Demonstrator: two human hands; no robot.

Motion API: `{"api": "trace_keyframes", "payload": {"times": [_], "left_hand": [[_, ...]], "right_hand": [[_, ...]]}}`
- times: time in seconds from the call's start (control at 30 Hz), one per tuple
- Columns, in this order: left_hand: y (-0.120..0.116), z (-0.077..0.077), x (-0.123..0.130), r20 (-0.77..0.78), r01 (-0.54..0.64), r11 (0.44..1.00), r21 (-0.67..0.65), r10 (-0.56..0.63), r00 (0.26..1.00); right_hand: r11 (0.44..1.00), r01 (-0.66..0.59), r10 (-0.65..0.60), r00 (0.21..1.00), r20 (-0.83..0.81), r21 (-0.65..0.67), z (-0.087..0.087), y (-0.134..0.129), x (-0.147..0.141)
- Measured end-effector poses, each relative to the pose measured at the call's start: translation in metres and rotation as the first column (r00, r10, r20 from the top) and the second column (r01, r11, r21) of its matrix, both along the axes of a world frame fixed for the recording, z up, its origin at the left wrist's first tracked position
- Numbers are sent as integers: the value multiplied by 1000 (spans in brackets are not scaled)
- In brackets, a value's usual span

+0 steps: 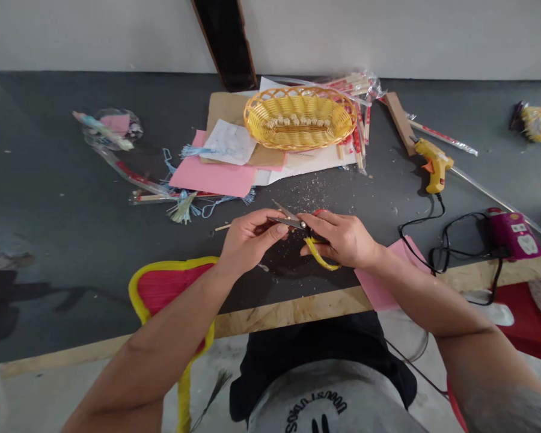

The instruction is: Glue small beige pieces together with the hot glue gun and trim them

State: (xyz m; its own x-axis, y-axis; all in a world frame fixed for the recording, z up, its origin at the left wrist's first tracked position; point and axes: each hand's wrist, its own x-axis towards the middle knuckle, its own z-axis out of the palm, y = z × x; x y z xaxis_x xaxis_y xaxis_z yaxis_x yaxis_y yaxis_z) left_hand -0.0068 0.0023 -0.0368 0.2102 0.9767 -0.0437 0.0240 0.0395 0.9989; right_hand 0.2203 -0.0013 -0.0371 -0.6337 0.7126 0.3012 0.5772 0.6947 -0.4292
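Note:
My right hand (346,237) is wrapped round a pair of scissors (315,248) with a yellow-wrapped handle, the blades slightly parted and pointing left. My left hand (252,239) is closed in a pinch at the blades, thumb and fingers close together. What it holds is too small and hidden to name. A thin pale stick (222,227) shows just left of that hand; whether it is held or lies on the table cannot be told. Pale crumbs (313,195) are scattered on the dark table (94,252) around the blades.
Behind my hands, a yellow woven basket (300,144) holds small pale pieces, resting on papers. Tassels (184,207) and pink paper (214,177) lie left. A yellow glue gun (434,165) and purple power box (514,234) stand right, with black cords. A red-and-yellow piece (171,282) overhangs the front edge.

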Motion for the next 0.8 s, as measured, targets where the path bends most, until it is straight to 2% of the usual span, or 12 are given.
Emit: {"api": "trace_keyframes", "payload": {"times": [0.23,0.37,0.57,0.8], "left_hand": [[-2,1,2,-39,-25,998,58,27,999],[-2,2,3,-42,-29,996,79,32,999],[-2,4,3,-62,-36,996,78,41,997],[-1,0,-1,-5,-22,998,54,22,1000]], "right_hand": [[994,11,-16,999,47,112,3,-1,-2],[991,23,-35,996,85,133,3,-1,-2],[993,32,-40,997,72,115,3,-3,-4],[993,102,-101,995,-17,58,6,-3,-8]]}}
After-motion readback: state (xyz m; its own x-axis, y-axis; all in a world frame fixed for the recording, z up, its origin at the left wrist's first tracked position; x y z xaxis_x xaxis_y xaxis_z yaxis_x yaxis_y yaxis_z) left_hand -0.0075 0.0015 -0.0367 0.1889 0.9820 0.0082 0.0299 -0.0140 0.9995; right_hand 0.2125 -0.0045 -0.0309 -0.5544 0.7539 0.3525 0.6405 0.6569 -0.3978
